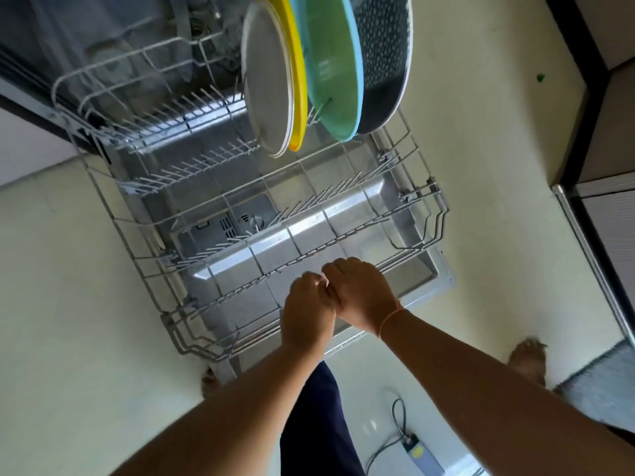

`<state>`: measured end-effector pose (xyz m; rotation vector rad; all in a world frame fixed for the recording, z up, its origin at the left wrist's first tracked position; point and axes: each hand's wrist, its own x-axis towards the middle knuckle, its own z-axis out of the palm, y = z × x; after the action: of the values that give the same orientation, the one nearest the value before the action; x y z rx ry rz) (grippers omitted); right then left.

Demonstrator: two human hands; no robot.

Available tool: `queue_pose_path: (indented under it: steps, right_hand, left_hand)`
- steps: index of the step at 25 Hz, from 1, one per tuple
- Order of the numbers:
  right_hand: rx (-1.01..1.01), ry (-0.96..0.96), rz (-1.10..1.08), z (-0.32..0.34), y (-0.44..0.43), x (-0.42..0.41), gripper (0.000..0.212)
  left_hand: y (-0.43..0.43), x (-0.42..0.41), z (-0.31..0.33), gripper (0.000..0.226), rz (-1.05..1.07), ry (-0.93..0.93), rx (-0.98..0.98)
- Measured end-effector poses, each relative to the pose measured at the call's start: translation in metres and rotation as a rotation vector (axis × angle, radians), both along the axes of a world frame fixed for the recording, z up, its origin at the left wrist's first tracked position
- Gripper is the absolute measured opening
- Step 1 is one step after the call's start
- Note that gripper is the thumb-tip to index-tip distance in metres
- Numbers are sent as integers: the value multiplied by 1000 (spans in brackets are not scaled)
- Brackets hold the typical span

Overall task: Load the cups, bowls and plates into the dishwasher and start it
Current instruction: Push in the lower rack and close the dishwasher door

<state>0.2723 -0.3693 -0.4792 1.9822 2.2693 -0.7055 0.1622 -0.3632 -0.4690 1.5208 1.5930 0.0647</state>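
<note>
The dishwasher's lower rack point(146, 269) is pulled out over the open door point(433, 277). At its far end several plates stand upright in the tines: a grey plate point(269, 84), a yellow plate point(298, 73), a green plate point(331, 63) with a blue rim, and a dark dotted plate point(383, 53). The near part of the rack holds nothing. My left hand point(307, 316) and my right hand point(362, 297) sit side by side at the rack's near edge, fingers curled over its front rail. No cups or bowls are in view.
Pale floor lies on both sides of the door. My bare feet point(527, 359) stand near its front edge. A cable and a small device point(414, 448) lie on the floor behind me. Dark cabinets point(604, 139) and a grey mat point(598, 383) are on the right.
</note>
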Motion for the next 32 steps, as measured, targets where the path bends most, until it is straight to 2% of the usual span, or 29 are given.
queue_pose_path:
  steps: [2,5,7,10,14,18,22,24,27,30,32]
  right_hand:
    - [33,-90,9,1,-7,-1,30]
    - [72,-178,-4,1,-7,3,38]
    - [90,-188,18,-1,-3,4,44]
    - [145,-183,40,-8,10,2,46]
    - [222,-272,87,-19,72,-5,40]
    - [363,-153,-24,-26,166,-23,34]
    - [504,-92,96,-36,232,-33,28]
    - [434,-133,148,-38,255,-40,51]
    - [211,-283,168,-40,284,-48,86]
    - [188,-339,203,-35,309,-50,101]
    - [152,-353,233,-32,332,-48,104]
  left_hand:
    - [-22,-3,2,55,-91,-26,42]
    - [-30,-13,-3,36,-178,-54,110]
    - [-20,-20,-5,26,-312,3,100]
    - [-1,-27,-8,22,-382,37,139]
    - [54,-31,-15,20,-262,44,247]
    - [153,-42,-23,21,-158,50,326]
    - [238,-49,-26,22,-33,33,400]
    - [274,-52,-29,19,29,59,457]
    - [307,-60,-36,16,1,83,564]
    - [329,-64,-39,23,-79,132,656]
    - [343,-62,-44,38,-131,269,781]
